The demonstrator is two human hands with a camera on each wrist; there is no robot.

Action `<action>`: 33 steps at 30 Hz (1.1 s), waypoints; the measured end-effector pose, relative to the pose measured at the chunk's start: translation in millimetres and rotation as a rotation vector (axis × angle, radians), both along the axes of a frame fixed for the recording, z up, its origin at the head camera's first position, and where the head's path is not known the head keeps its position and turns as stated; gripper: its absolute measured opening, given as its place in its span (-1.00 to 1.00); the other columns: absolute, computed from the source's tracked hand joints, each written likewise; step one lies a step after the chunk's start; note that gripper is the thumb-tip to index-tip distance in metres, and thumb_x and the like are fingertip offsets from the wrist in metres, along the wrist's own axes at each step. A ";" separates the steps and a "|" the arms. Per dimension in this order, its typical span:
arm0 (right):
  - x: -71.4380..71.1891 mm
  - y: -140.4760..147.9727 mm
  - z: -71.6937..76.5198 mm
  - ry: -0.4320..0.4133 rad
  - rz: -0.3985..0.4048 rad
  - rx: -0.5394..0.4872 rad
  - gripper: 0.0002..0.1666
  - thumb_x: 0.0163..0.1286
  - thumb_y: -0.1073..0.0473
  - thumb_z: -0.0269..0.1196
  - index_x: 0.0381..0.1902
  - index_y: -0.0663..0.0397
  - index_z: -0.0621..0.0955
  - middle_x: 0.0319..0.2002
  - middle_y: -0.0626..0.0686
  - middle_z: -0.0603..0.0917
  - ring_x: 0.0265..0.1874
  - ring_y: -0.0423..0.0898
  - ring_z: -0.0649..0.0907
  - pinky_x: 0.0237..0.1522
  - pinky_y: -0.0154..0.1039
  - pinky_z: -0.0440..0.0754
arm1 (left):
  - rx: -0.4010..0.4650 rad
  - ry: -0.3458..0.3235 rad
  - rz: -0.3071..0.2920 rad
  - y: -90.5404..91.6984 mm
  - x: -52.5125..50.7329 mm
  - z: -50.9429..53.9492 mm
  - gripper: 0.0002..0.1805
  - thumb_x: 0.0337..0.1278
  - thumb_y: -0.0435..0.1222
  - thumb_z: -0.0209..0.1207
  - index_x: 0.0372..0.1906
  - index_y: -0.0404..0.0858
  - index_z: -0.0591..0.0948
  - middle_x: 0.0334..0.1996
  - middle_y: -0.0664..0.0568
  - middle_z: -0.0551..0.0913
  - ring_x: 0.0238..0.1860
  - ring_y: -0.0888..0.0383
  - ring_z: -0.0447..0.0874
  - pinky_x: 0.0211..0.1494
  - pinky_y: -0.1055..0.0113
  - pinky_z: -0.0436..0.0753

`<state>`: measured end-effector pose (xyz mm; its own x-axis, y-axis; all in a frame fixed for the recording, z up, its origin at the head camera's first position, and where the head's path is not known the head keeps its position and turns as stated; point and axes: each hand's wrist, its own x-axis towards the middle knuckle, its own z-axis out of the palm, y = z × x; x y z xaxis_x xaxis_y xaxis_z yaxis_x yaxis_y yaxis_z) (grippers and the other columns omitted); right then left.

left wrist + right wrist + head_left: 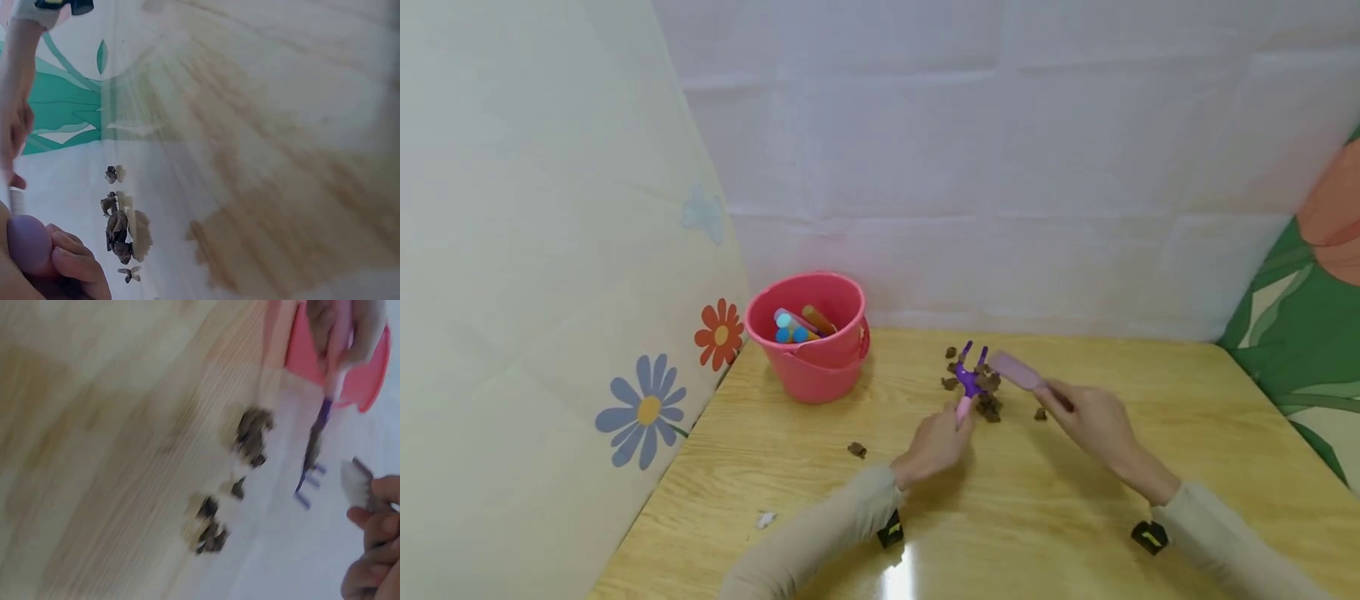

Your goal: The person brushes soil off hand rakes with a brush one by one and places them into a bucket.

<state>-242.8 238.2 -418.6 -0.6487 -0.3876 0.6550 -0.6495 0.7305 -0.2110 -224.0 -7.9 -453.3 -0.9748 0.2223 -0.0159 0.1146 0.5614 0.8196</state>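
Note:
My left hand [936, 442] grips the pink handle of a small toy garden fork [968, 381] with purple tines. In the right wrist view the fork [325, 415] is above the table with a brown clump [313, 449] on it. My right hand [1097, 423] holds a mauve brush [1017, 371], its flat head close to the right of the fork. Its pale end [356, 483], blurred, looks like bristles in the right wrist view. Several brown clumps [990, 407] lie on the table around the fork. The left wrist view shows the rounded handle end [30, 242] in my left hand.
A pink bucket [820, 379] stands at the back left, with several tools inside, handles up. One brown clump [857, 450] and a small white scrap [766, 520] lie on the table [1030, 517] to the left. A white cloth [1000, 250] hangs along the back edge.

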 end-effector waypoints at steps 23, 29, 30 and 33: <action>0.4 -5.3 -8.2 -0.004 0.052 0.065 -0.67 0.31 0.13 0.35 -0.15 0.33 0.73 -0.78 -0.29 0.32 -0.83 -0.48 0.11 -0.83 -0.50 0.12 | -0.012 0.012 0.017 -0.9 -7.1 9.1 -0.71 0.51 -0.11 -0.07 -0.17 -0.27 0.48 -0.61 0.05 0.42 -0.72 0.24 0.30 -0.76 0.39 0.34; -6.4 3.1 -10.8 0.066 -0.115 0.065 -0.82 0.26 0.22 0.37 -0.30 0.28 0.70 -0.80 -0.21 0.31 -0.84 -0.40 0.09 -0.83 -0.45 0.06 | -0.039 0.008 0.037 -1.1 -8.0 12.2 -0.69 0.49 -0.10 -0.06 -0.16 -0.29 0.49 -0.61 0.06 0.41 -0.72 0.23 0.28 -0.77 0.40 0.31; -6.9 3.4 -10.1 0.076 -0.124 0.057 -0.83 0.25 0.23 0.38 -0.33 0.27 0.69 -0.81 -0.20 0.31 -0.84 -0.40 0.09 -0.83 -0.45 0.06 | -0.040 0.005 0.032 -1.0 -7.5 11.9 -0.70 0.49 -0.11 -0.05 -0.17 -0.28 0.49 -0.62 0.06 0.40 -0.72 0.24 0.27 -0.77 0.40 0.30; -5.2 -0.4 -7.0 0.088 -0.070 0.026 -0.82 0.19 0.24 0.41 -0.31 0.28 0.71 -0.80 -0.20 0.37 -0.85 -0.42 0.13 -0.85 -0.47 0.08 | -0.020 -0.008 0.009 -0.3 -5.4 11.5 -0.72 0.50 -0.14 -0.05 -0.16 -0.29 0.49 -0.63 0.07 0.41 -0.73 0.25 0.27 -0.78 0.42 0.30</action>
